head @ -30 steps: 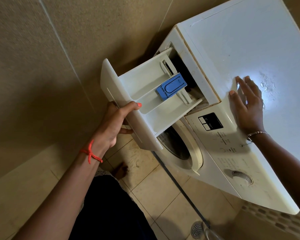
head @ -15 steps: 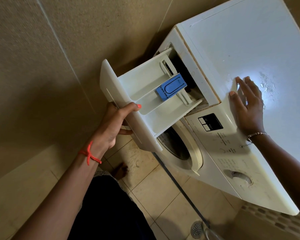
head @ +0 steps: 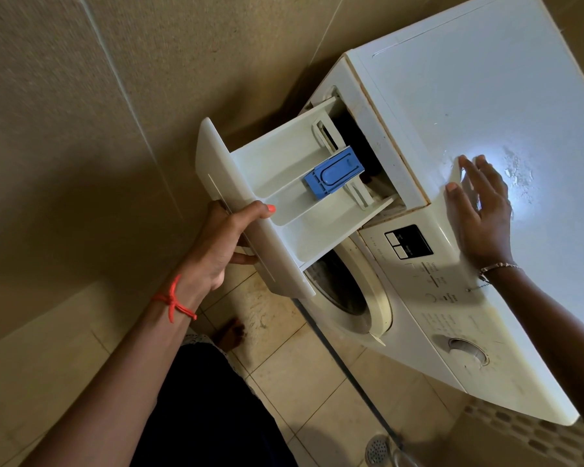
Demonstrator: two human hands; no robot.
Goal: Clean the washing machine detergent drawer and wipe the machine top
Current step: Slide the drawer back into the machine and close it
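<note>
Two hands: the left hand gripped the front panel of the detergent drawer, which stuck far out of the washing machine; the right hand lay flat, fingers straight, at the front edge of the machine top. The drawer looked like light, stiff, slick plastic, best held by that panel.

Washing machine on beige tiled floor

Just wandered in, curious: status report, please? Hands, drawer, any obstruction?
Left hand grips front of white plastic detergent drawer, pulled out. Right hand flat on white washing machine top. Blue rectangular plastic cap inside drawer; wet patch beside right hand.
</note>
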